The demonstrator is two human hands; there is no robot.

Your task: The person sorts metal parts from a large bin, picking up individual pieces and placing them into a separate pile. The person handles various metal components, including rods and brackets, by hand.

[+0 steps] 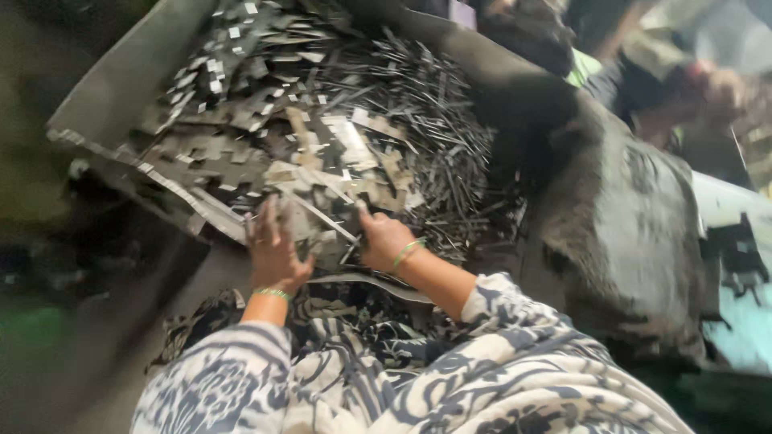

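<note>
Blurred, dim workshop; background detail unreadable. A grey trough-like tray holds a heap of thin dark metal strips and punched scrap. Left hand and right hand rest spread on the heap's near edge, fingertips buried; grasp cannot be determined.

Blue-and-white patterned garment with loose sleeves; green bangles on both wrists.
</note>
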